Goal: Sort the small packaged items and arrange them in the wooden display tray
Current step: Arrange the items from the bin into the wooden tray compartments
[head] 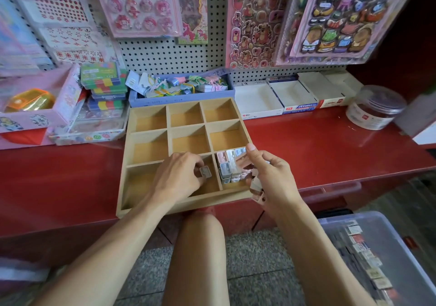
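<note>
A wooden display tray (168, 128) with nine compartments lies on the red shelf. Its near right compartment holds several small packaged items (230, 164) in pink, grey, white and blue, standing in rows. My left hand (179, 175) hovers over the near middle compartment and pinches one small grey packaged item (205, 172). My right hand (266, 173) is at the tray's near right corner and grips a bunch of small pale packaged items (256, 185), its thumb raised over the rows. The other compartments hold nothing.
A purple basket (181, 100) of clips stands behind the tray, white open boxes (257, 102) to its right, and a clear round jar (375, 107) at the far right. Stacked colourful cases (103, 81) sit at the left. A clear plastic bin (382, 253) with packets stands on the floor at the lower right.
</note>
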